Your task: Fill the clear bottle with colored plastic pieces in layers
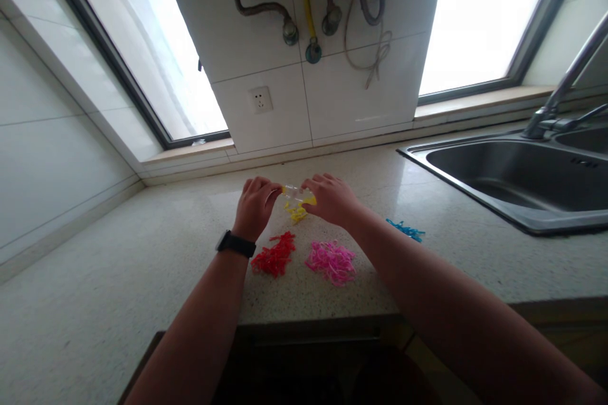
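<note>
A small clear plastic bottle (pixel 295 193) lies sideways above the counter, with yellow at its right end. My right hand (pixel 331 197) is closed around that end. At the bottle's left end, my left hand (pixel 256 204) pinches a small yellow piece (pixel 284 190); whether this is a loose strip or part of the bottle I cannot tell. Just below the bottle is a little heap of yellow strips (pixel 298 213). Nearer to me are a red heap (pixel 276 255) by my left wrist and a pink heap (pixel 331 262). Blue strips (pixel 406 230) show beyond my right forearm, which partly hides them.
The speckled pale counter (pixel 190 228) runs back to a tiled wall with a socket (pixel 261 99), pipes and a yellow hose (pixel 308 0). On the right is a steel sink (pixel 418 161) with a faucet (pixel 546 117). Windows stand at both sides.
</note>
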`<state>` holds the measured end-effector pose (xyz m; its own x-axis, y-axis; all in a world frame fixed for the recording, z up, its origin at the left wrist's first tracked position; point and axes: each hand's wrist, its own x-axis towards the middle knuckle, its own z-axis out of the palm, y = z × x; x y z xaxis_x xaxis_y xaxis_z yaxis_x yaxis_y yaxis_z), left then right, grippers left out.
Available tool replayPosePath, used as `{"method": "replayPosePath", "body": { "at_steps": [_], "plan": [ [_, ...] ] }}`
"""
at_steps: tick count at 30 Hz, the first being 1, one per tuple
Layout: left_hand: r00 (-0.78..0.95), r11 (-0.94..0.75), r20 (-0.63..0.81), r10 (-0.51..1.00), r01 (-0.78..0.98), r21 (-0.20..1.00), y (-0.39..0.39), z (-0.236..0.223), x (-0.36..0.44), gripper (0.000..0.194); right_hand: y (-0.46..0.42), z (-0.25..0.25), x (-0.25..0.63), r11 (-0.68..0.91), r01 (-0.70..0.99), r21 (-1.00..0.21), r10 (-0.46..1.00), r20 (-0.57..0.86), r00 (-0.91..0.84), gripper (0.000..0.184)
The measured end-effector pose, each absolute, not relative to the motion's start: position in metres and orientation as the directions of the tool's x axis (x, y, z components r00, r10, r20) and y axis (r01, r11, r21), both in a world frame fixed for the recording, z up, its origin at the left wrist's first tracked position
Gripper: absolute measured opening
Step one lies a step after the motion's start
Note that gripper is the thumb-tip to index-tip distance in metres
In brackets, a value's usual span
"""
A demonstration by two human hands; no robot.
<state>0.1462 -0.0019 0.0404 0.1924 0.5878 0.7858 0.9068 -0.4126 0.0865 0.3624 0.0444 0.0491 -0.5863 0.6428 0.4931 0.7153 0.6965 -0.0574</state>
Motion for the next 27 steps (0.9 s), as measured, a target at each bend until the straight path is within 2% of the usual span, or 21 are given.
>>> {"method": "replayPosePath", "body": {
  "at_steps": [17, 23, 27],
  "plan": [
    [0.195, -0.549, 0.774, 0.602, 0.805, 0.224, -0.005, 0.042, 0.153, 0.019, 0.045, 0.047, 0.362, 0.700, 0.710, -0.076, 0.649, 0.483, -0.588, 0.039],
    [0.055, -0.536, 0.790, 0.611, 0.763, 0.362, -0.007, 0.042, 0.155, 0.020, 0.045, 0.047, 0.360, 0.703, 0.701, -0.118, 0.656, 0.487, -0.576, 0.040],
    [-0.013, -0.510, 0.735, 0.678, 0.712, 0.483, 0.002, 0.033, 0.150, 0.034, 0.044, 0.045, 0.357, 0.726, 0.643, -0.244, 0.658, 0.520, -0.545, 0.042]
  ]
}}
